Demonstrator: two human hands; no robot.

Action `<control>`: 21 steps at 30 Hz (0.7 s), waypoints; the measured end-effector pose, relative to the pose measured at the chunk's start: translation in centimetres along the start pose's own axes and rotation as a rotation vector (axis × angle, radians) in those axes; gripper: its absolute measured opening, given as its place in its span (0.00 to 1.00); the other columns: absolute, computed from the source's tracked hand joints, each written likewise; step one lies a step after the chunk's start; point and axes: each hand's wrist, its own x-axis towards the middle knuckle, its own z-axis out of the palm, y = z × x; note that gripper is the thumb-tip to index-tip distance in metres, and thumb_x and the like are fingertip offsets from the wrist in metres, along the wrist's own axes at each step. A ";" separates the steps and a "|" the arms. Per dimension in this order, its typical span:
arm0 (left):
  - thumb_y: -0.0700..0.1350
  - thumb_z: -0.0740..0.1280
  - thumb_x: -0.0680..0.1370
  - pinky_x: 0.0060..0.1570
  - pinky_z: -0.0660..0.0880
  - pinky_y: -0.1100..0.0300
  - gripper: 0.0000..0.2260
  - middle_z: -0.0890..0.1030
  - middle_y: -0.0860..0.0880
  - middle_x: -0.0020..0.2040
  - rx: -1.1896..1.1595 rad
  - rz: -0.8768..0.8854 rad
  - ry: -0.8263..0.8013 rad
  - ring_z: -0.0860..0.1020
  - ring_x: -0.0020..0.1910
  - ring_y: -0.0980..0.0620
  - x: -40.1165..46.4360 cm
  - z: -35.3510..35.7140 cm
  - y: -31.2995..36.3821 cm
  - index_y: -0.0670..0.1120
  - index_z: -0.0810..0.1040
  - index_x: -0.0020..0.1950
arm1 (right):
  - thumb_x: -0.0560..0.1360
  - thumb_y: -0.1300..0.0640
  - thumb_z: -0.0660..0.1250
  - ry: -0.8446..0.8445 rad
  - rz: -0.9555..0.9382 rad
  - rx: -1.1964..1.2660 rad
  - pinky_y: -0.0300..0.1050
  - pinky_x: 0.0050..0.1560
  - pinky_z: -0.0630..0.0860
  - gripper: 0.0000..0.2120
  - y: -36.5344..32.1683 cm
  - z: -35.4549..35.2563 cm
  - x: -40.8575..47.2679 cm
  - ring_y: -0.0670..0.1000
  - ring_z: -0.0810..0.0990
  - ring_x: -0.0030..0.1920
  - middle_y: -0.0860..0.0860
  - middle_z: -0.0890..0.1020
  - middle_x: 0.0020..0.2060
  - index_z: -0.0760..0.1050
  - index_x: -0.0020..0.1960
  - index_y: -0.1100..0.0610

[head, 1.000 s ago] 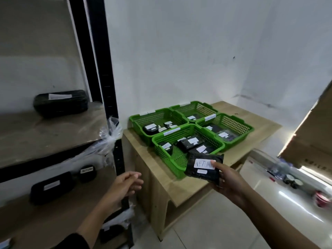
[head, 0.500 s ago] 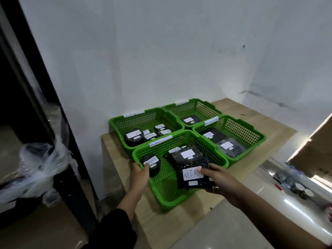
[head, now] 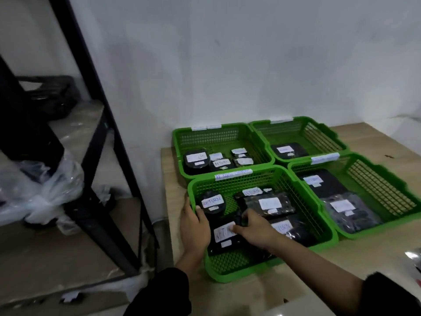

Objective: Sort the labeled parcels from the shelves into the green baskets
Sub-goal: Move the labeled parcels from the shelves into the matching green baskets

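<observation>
Here, left hand [head: 194, 231] on basket rim [head: 193, 201].

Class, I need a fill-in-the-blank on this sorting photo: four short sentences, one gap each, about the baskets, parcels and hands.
1. The wooden table holds ____ green plastic baskets.
2. The round black parcel in the near-left green basket has a label reading ____.
3. The right hand rests on a flat black parcel lying in the ____ basket.
4. The left hand grips that basket's ____ rim.

Answers: four; RETURN; near-left; left
</observation>
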 end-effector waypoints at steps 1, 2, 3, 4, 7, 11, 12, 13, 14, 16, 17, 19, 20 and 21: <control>0.44 0.54 0.81 0.60 0.68 0.55 0.19 0.72 0.44 0.68 0.002 0.001 0.011 0.72 0.64 0.43 0.0 0.0 0.0 0.44 0.64 0.72 | 0.74 0.47 0.68 -0.025 -0.012 -0.028 0.42 0.41 0.68 0.15 0.0 0.1 0.7 0.50 0.73 0.47 0.48 0.73 0.43 0.66 0.50 0.55; 0.43 0.55 0.81 0.61 0.68 0.55 0.19 0.72 0.44 0.68 0.009 0.003 0.025 0.71 0.65 0.44 -0.1 0.0 0.1 0.44 0.64 0.72 | 0.74 0.47 0.68 -0.043 -0.027 -0.082 0.42 0.43 0.68 0.14 -0.1 0.0 1.3 0.50 0.73 0.47 0.48 0.73 0.43 0.67 0.47 0.54; 0.43 0.55 0.81 0.61 0.68 0.55 0.19 0.73 0.44 0.68 0.015 0.005 0.035 0.72 0.65 0.44 -0.2 0.1 0.1 0.44 0.65 0.72 | 0.74 0.47 0.68 -0.046 -0.041 -0.145 0.42 0.44 0.69 0.13 0.0 -0.1 2.0 0.51 0.74 0.48 0.49 0.75 0.44 0.68 0.46 0.55; 0.43 0.55 0.81 0.61 0.70 0.54 0.18 0.74 0.44 0.67 0.024 0.013 0.039 0.72 0.64 0.44 -0.2 0.2 0.0 0.44 0.66 0.71 | 0.74 0.48 0.69 -0.037 -0.050 -0.203 0.43 0.46 0.72 0.14 0.1 -0.1 2.5 0.53 0.75 0.50 0.52 0.77 0.47 0.69 0.49 0.57; 0.43 0.56 0.80 0.60 0.72 0.53 0.17 0.76 0.45 0.64 0.054 0.036 0.063 0.74 0.62 0.45 -0.2 0.4 -0.2 0.44 0.69 0.69 | 0.73 0.50 0.70 -0.049 -0.126 -0.316 0.47 0.57 0.72 0.26 0.4 -0.1 3.4 0.60 0.74 0.60 0.60 0.73 0.60 0.64 0.64 0.59; 0.43 0.56 0.80 0.58 0.70 0.57 0.16 0.77 0.47 0.63 0.080 0.047 0.079 0.75 0.61 0.47 -0.2 0.4 -0.2 0.46 0.70 0.68 | 0.66 0.45 0.76 -0.147 -0.258 -0.612 0.51 0.66 0.67 0.42 1.0 0.6 2.9 0.63 0.68 0.65 0.61 0.64 0.64 0.58 0.71 0.58; 0.44 0.56 0.80 0.58 0.70 0.58 0.16 0.77 0.47 0.63 0.087 0.046 0.079 0.75 0.61 0.47 -0.2 0.5 -0.2 0.46 0.69 0.68 | 0.65 0.45 0.76 -0.146 -0.284 -0.693 0.52 0.67 0.66 0.44 1.1 0.8 2.7 0.63 0.66 0.66 0.62 0.63 0.65 0.57 0.71 0.59; 0.44 0.56 0.80 0.57 0.69 0.59 0.16 0.76 0.48 0.64 0.092 0.044 0.082 0.74 0.61 0.48 -0.1 0.5 -0.3 0.47 0.69 0.68 | 0.66 0.45 0.75 -0.137 -0.309 -0.755 0.53 0.67 0.66 0.43 1.3 1.1 2.7 0.63 0.64 0.67 0.62 0.62 0.66 0.57 0.71 0.61; 0.44 0.56 0.80 0.56 0.69 0.61 0.16 0.77 0.48 0.63 0.096 0.044 0.084 0.75 0.61 0.48 -0.1 0.5 -0.3 0.47 0.70 0.68 | 0.67 0.45 0.75 -0.121 -0.338 -0.793 0.53 0.67 0.66 0.42 1.5 1.3 2.7 0.62 0.64 0.67 0.62 0.61 0.66 0.58 0.70 0.62; 0.45 0.56 0.80 0.54 0.67 0.63 0.16 0.77 0.49 0.63 0.109 0.055 0.091 0.75 0.60 0.48 -0.1 0.6 -0.4 0.47 0.70 0.68 | 0.68 0.45 0.73 -0.093 -0.367 -0.803 0.52 0.65 0.68 0.37 1.7 1.5 2.9 0.60 0.65 0.66 0.61 0.63 0.65 0.62 0.68 0.63; 0.45 0.56 0.81 0.54 0.67 0.63 0.16 0.77 0.49 0.63 0.113 0.059 0.090 0.75 0.60 0.49 -0.1 0.6 -0.4 0.47 0.70 0.68 | 0.69 0.44 0.72 -0.083 -0.370 -0.798 0.52 0.64 0.69 0.35 1.7 1.5 3.0 0.59 0.65 0.66 0.60 0.64 0.64 0.64 0.66 0.63; 0.44 0.56 0.81 0.54 0.67 0.63 0.16 0.77 0.48 0.63 0.118 0.058 0.088 0.75 0.60 0.48 -0.1 0.6 -0.3 0.47 0.70 0.68 | 0.70 0.44 0.71 -0.074 -0.371 -0.806 0.51 0.64 0.69 0.33 1.6 1.5 3.1 0.59 0.64 0.66 0.60 0.65 0.64 0.66 0.65 0.64; 0.44 0.56 0.80 0.54 0.68 0.62 0.16 0.77 0.48 0.63 0.120 0.055 0.087 0.75 0.60 0.48 -0.1 0.6 -0.4 0.47 0.70 0.68 | 0.70 0.44 0.71 -0.069 -0.369 -0.814 0.51 0.64 0.69 0.33 1.5 1.6 3.1 0.59 0.64 0.66 0.60 0.65 0.64 0.66 0.65 0.64; 0.44 0.56 0.80 0.56 0.69 0.61 0.16 0.77 0.47 0.63 0.123 0.048 0.085 0.75 0.61 0.47 -0.1 0.5 -0.4 0.46 0.69 0.68 | 0.70 0.44 0.71 -0.060 -0.373 -0.824 0.51 0.64 0.69 0.33 1.5 1.7 3.1 0.59 0.64 0.66 0.59 0.65 0.63 0.67 0.65 0.65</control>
